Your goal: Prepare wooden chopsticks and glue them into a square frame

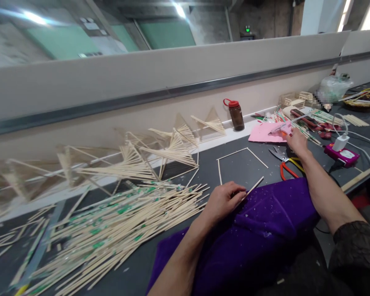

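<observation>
My left hand (224,200) is closed on a thin wooden stick (255,185) near the table's front edge, above a purple cloth (265,218). Farther right, my right hand (297,142) reaches over a pink sheet (262,132); its fingers are wrapped round something with an orange part, too small to name for certain. Between the hands, several sticks (232,153) lie on the dark table in an open-sided outline. Pliers with red and yellow handles (288,164) rest just below my right hand.
A large pile of sticks (126,222) covers the left side. Twisted stick models (169,152) stand along the wall. A brown bottle with a red lid (236,117) is behind. At the right are a purple power block (341,155), white cables and a phone (304,118).
</observation>
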